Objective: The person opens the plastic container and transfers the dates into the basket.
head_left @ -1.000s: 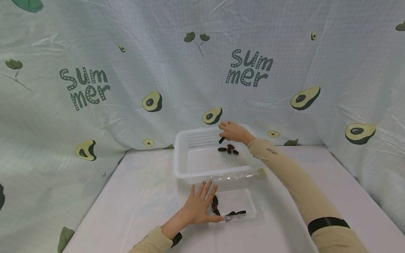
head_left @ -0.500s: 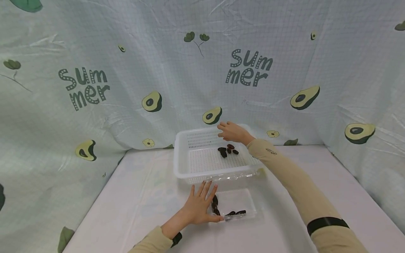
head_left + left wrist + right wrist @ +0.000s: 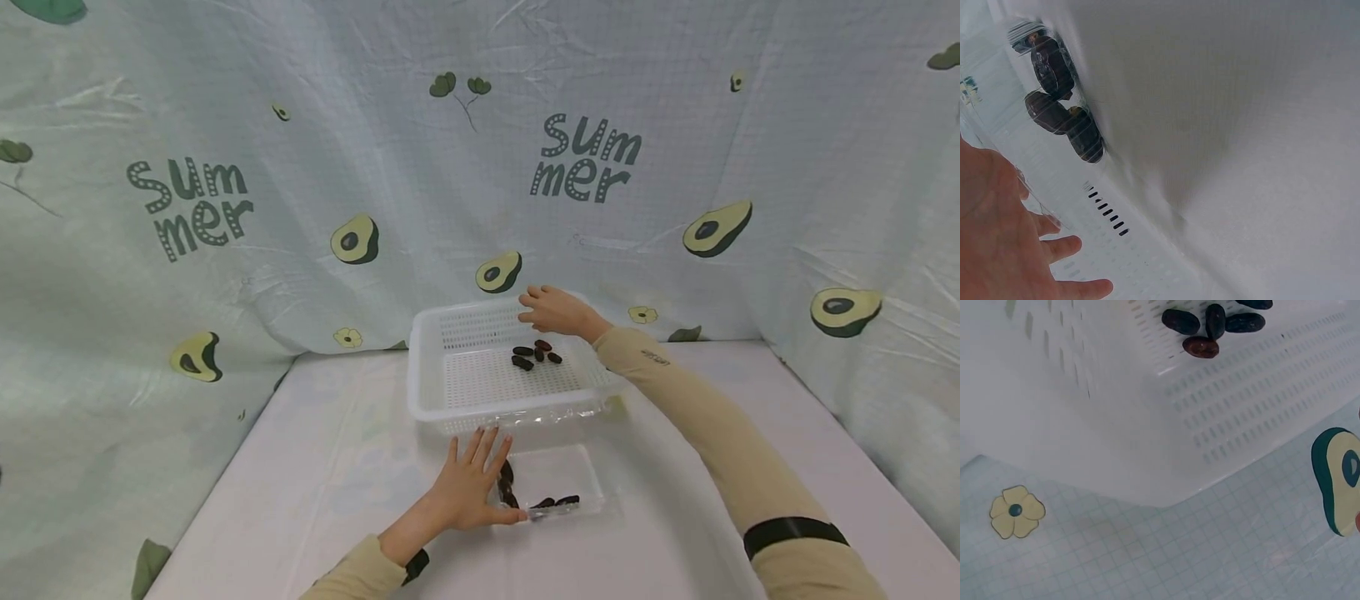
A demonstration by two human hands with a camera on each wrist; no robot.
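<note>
Several dark dates point(image 3: 522, 363) lie on the perforated floor of a white plastic basket point(image 3: 429, 414). My right hand point(image 3: 558, 311) hovers over the basket's back right part, holding nothing. In the right wrist view the dates point(image 3: 1200, 347) sit near the basket's wall, and hardly any of the hand shows. My left hand point(image 3: 467, 492), fingers spread, rests at the left side of a clear plastic box point(image 3: 555, 471) in front of the basket. More dates point(image 3: 567, 500) lie along that box's left and near sides. Through its clear wall the left wrist view shows dates point(image 3: 1052, 65) close up.
A printed sheet point(image 3: 420, 167) with avocados hangs right behind the basket and around the sides. The white tabletop point(image 3: 337, 467) extends on both sides. Crinkled clear plastic point(image 3: 551, 414) lies along the basket's near rim.
The date that my right hand held has dropped into the basket and lies beside the others. My left hand has stayed in place at the clear box. The head view has shifted slightly.
</note>
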